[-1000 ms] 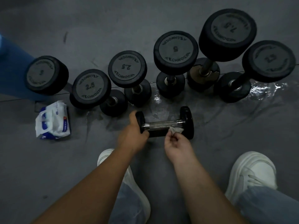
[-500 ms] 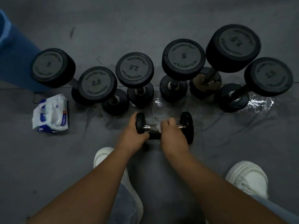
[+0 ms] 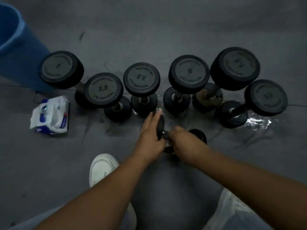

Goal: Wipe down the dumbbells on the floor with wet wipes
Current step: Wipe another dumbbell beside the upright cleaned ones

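Note:
A small black dumbbell (image 3: 198,135) lies on the grey floor in front of me. My left hand (image 3: 150,135) lies over its left head, fingers stretched forward across it. My right hand (image 3: 184,140) is wrapped round the metal handle, and a scrap of white wet wipe (image 3: 169,143) shows under it. The handle itself is almost hidden by both hands. Behind stands a row of several larger black dumbbells (image 3: 141,80) on end. The white and blue wet wipe pack (image 3: 51,113) lies on the floor to the left.
A blue bin (image 3: 18,52) stands at the far left beside the row. A wet patch (image 3: 255,122) shines on the floor at the right. My white shoe (image 3: 101,168) rests below my left forearm, and my knees fill the bottom edge.
My right hand moved from the handle's right end onto the handle and slid left along it. My left hand's fingers stretched over the left head. The view drifted down.

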A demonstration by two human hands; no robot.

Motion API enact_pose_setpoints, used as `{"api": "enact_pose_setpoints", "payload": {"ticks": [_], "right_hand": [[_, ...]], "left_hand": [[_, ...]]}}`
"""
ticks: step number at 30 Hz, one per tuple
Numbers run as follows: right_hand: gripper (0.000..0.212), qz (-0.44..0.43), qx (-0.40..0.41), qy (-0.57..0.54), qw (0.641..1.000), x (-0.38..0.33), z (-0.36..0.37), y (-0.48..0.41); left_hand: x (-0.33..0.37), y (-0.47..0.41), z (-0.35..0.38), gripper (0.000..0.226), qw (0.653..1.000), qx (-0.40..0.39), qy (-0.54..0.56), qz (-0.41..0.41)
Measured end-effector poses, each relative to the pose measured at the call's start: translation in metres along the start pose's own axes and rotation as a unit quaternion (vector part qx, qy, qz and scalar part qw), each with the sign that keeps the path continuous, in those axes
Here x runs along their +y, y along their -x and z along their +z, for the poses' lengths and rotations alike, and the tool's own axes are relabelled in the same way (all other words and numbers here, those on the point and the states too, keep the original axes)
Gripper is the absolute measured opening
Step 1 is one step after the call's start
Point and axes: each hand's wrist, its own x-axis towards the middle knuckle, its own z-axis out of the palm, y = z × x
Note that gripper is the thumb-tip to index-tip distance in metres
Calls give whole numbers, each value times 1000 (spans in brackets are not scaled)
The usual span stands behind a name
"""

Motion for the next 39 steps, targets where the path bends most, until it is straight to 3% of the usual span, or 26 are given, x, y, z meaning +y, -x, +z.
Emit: {"api": "enact_pose_setpoints", "payload": {"ticks": [2, 4, 7, 10, 16, 22, 25, 31, 35, 39], "right_hand": [[12, 13, 56, -22, 998, 22, -28, 24], [17, 38, 116, -50, 991, 46, -55, 55], [21, 67, 180, -40, 980, 83, -78, 106], [35, 57, 192, -13, 980, 113, -78, 146], [44, 4, 196, 34, 980, 143, -34, 190], [61, 67, 253, 1, 965, 165, 3, 196], [59, 122, 280, -19, 952, 195, -4, 203], [45, 214, 345, 8, 914, 272, -61, 230], [41, 234, 387, 38, 891, 317, -100, 239], [41, 231, 388, 30, 892, 357, -112, 233]], "left_hand": [[41, -1, 14, 97, 985, -52, -157, 53], [81, 5, 38, 98, 946, -84, -302, 79], [119, 22, 77, 93, 898, -117, -412, 103], [132, 35, 101, 90, 866, -137, -469, 110], [142, 56, 122, 105, 813, -192, -534, 130], [151, 44, 125, 97, 801, -178, -549, 158], [175, 45, 136, 93, 784, -189, -561, 187], [256, 17, 198, 92, 792, -202, -525, 237], [298, -19, 257, 91, 777, -208, -520, 289], [323, -61, 300, 92, 776, -190, -511, 318]]}}
